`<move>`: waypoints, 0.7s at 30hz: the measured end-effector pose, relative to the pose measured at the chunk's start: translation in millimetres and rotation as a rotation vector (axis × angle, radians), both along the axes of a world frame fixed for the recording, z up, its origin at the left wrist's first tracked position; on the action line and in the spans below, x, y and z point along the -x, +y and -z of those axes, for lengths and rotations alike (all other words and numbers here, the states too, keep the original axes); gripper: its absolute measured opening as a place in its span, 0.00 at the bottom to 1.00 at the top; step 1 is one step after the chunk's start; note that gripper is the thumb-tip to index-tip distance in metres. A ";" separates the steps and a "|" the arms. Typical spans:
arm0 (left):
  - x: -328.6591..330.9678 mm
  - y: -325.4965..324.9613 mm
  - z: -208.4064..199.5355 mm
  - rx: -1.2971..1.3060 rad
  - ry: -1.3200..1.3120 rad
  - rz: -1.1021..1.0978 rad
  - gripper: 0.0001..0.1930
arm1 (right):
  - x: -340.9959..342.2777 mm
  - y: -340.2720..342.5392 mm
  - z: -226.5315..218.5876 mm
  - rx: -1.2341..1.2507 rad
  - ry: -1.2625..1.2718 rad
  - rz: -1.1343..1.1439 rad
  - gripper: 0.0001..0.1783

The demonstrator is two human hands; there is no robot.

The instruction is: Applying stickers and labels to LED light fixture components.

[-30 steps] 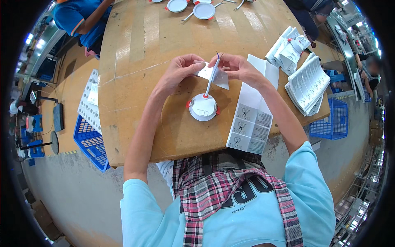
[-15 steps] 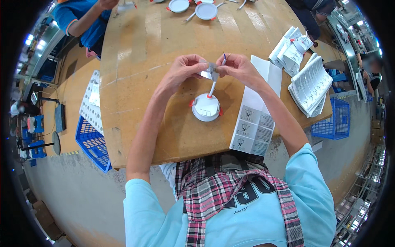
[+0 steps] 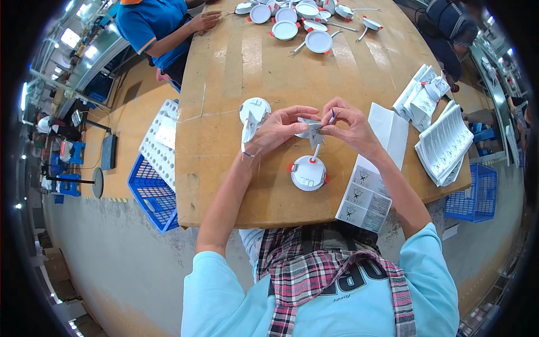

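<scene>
A round white downlight (image 3: pixel 308 178) with red clips lies face down on the table in front of me. Its white cable rises to my hands. My left hand (image 3: pixel 287 130) pinches a small folded printed label (image 3: pixel 309 131) at the cable's upper part. From the other side, my right hand (image 3: pixel 349 128) closes finger and thumb on the label and cable end, where a blue wire tip pokes up. The exact grip is partly hidden. Beside my left wrist lies a second downlight (image 3: pixel 255 106), with a printed label on its cable, partly behind the wrist.
A long printed label sheet (image 3: pixel 370 180) lies by my right forearm. Printed leaflets (image 3: pixel 445 143) are stacked at the right edge. Several downlights (image 3: pixel 319 42) cover the far end. Blue baskets (image 3: pixel 152 194) (image 3: pixel 471 194) flank the table. A co-worker's hand (image 3: pixel 205 21) rests at the far left edge.
The view has shifted, so the scene sits lower and more to the right. A second labelled downlight now lies by my left wrist. The co-worker's hand has come down to the table. My hands still pinch the label.
</scene>
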State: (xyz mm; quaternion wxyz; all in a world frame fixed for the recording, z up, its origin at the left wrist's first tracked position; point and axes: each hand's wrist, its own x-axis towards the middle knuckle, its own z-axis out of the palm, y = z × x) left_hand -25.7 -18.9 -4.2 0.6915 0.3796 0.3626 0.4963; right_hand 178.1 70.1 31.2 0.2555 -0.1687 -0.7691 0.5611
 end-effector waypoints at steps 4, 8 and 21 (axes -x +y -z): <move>1.1 -4.8 1.7 0.048 -0.042 -0.078 0.29 | -3.5 -0.2 -1.2 -0.113 0.008 0.121 0.07; -14.4 -15.6 -2.1 -0.110 0.079 -0.357 0.22 | -16.2 -0.3 -7.8 -0.305 -0.041 0.328 0.07; -68.4 -18.6 -5.1 -0.362 0.732 -0.474 0.10 | -23.9 5.7 -30.8 -0.487 -0.159 0.188 0.10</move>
